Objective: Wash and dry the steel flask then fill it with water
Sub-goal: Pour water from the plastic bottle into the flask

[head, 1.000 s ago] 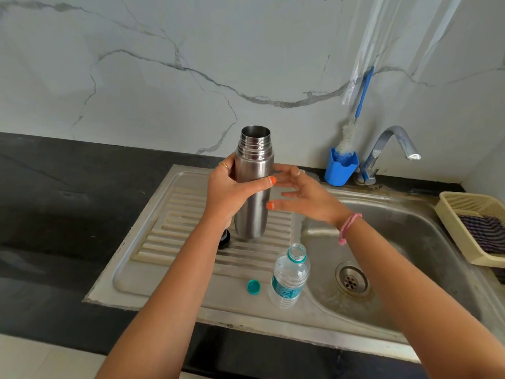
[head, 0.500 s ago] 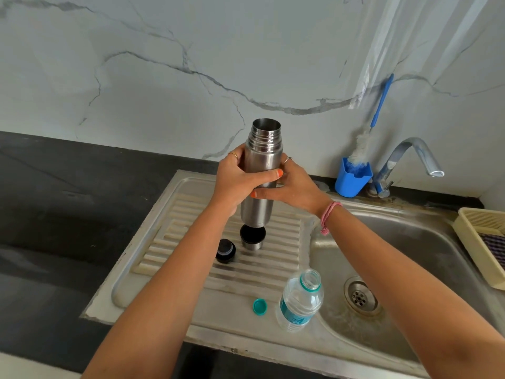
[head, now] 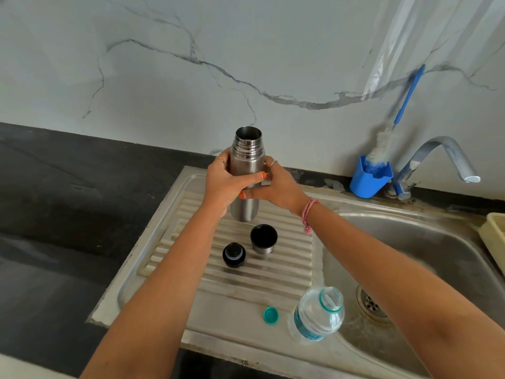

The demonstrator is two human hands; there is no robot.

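The open steel flask (head: 246, 168) is upright in the air above the ribbed drainboard (head: 262, 272). My left hand (head: 224, 184) grips its left side, thumb across the front. My right hand (head: 276, 187) wraps the right side, thumb under the left thumb. Below the flask stand its steel cup lid (head: 263, 238) and black stopper (head: 234, 254). A clear plastic water bottle (head: 317, 315) stands uncapped at the front beside the sink basin (head: 426, 247), its teal cap (head: 271, 315) lying to its left.
The tap (head: 437, 157) arches over the basin's back right corner. A blue cup (head: 369, 181) holding a bottle brush (head: 382, 144) stands beside it. A cream basket (head: 494, 242) sits at the right edge. Black counter (head: 68, 201) lies to the left. The drain (head: 371, 305) is by the bottle.
My right hand closed from open beside the flask onto its right side. Both hands lifted the flask a little, uncovering the cup lid and stopper beneath it.
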